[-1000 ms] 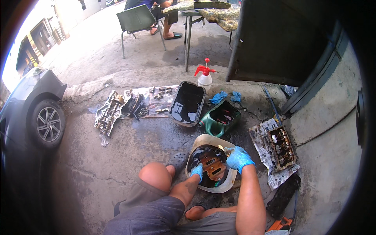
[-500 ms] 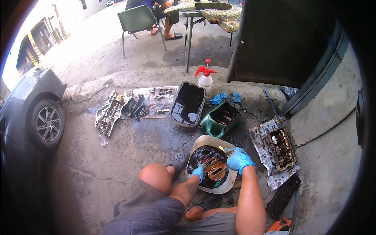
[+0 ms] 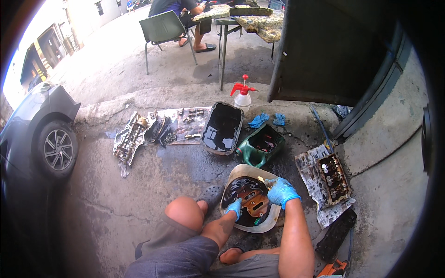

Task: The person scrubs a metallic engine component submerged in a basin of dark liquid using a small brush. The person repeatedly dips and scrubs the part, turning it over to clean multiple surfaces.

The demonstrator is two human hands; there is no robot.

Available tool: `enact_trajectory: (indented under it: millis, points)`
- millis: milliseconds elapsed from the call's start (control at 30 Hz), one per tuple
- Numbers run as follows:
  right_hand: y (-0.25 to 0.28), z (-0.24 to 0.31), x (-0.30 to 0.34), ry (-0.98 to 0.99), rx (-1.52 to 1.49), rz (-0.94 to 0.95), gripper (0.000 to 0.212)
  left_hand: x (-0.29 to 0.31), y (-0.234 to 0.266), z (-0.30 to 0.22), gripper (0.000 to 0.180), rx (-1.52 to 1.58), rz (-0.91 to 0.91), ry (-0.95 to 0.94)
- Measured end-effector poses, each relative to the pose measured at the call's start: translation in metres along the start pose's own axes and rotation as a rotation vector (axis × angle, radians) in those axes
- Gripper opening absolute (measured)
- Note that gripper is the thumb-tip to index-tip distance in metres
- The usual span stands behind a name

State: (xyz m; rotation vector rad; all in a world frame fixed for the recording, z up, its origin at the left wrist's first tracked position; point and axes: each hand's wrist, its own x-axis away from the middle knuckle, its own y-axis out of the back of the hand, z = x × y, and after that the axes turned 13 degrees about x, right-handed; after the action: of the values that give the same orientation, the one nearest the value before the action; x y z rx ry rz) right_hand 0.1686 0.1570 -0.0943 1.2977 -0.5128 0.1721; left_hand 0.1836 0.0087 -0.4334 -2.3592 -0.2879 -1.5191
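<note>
A pale basin [image 3: 262,228] holding dark liquid stands on the floor before my feet. In it sits a brownish metal engine part [image 3: 257,207] with slots and holes, tilted and partly under the liquid. My left hand [image 3: 234,210], in a blue glove, grips this part at its left edge. Above the basin's right rim, my gloved right hand [image 3: 282,192] is closed around a small yellowish tool [image 3: 264,181]; its kind is unclear, as the fingers cover most of it. A small green object [image 3: 257,222] shows at the basin's near side.
Beyond the basin are a cut-open green jug [image 3: 260,146], a black tray of dark liquid [image 3: 223,129] and a red-topped spray bottle [image 3: 242,98]. Engine parts [image 3: 132,139] lie at left, a cylinder head [image 3: 333,180] at right. A car [image 3: 37,134] borders the left; someone sits [image 3: 167,23] far off.
The whole view has shifted slightly, so most things sit a little lower. Both hands keep nearly the same places, the left on the engine part and the right at the rim.
</note>
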Motion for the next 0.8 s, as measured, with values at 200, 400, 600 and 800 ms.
enact_trajectory:
  millis: [200,400,600,800]
  points:
    - [-0.008,-0.003,-0.008,0.001,-0.016,0.023,0.042,0.001,0.006,-0.003,0.044,0.016,0.005,-0.010]
    - [-0.004,-0.003,-0.004,-0.012,-0.046,0.025,0.041,0.017,0.000,-0.008,0.048,0.011,-0.009,-0.036]
    - [0.004,0.005,-0.001,0.001,0.006,0.035,0.041,0.005,0.003,-0.008,0.049,0.010,-0.001,-0.001]
    - [0.003,0.006,-0.001,-0.019,-0.011,0.076,0.042,0.002,0.005,-0.006,0.051,-0.018,-0.004,0.030]
